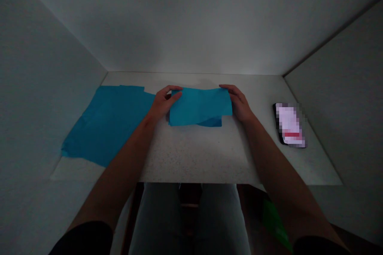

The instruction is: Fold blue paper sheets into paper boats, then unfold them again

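Note:
A piece of blue paper (200, 105) is held up between my hands over the middle of the table, with a fold or second layer showing under its lower right edge. My left hand (164, 101) grips its upper left corner, thumb on the near face and fingers along the top and behind. At the upper right corner, my right hand (237, 101) holds the paper's edge, its fingers partly hidden behind it. A larger blue sheet (110, 123) lies flat to the left, partly under my left forearm.
A phone (290, 125) with a lit, blurred screen lies on the right of the white speckled table (194, 159). Pale walls (194, 20) close off the back and both sides. Below the front edge are my legs, and something green (275, 223) sits low at the right.

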{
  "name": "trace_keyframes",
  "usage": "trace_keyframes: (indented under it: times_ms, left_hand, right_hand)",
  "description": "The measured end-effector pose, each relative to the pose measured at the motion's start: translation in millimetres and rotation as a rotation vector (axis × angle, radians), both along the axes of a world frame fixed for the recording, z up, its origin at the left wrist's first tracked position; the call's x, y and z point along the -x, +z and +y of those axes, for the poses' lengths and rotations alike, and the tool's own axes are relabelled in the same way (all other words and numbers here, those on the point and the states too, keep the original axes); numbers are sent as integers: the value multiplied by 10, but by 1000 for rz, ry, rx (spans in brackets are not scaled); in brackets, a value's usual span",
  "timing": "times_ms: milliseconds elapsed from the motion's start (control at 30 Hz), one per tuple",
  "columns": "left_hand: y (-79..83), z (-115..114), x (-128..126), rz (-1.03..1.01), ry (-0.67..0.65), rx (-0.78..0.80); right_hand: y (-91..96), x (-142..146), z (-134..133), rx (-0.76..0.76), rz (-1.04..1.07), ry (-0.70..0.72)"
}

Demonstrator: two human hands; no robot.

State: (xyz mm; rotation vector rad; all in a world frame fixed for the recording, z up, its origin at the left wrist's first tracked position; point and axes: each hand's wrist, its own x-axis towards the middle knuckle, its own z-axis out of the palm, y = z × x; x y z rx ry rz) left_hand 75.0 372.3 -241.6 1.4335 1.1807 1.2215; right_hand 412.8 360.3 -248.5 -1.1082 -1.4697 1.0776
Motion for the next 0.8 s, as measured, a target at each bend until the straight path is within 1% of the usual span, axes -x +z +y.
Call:
trace_keyframes:
  times_ms: [100,200,367,500,600,700,800]
  left_hand:
    - [-18,-19,3,-10,-28,38]
    - [-22,-39,8,-27,-50,23]
    - [29,-75,-19,-10,-36,-6]
    - [50,-81,-42,18,-43,-49]
    - [27,-62,-33,21,-4,-89]
    - [0,-36,-13,0,68,-68]
    - [-3,-26,-6,-17,93,-58]
  right_hand:
    - [49,49,-54,39,56,61]
    - [79,76,-65,72,124,84]
    - [61,72,-37,68,57,78]
    - [43,56,-23,47,65,73]
    - [14,42,17,48,44,62]
    - [-11,29,64,23,33,24]
    - [5,26,76,-9,44,-8]
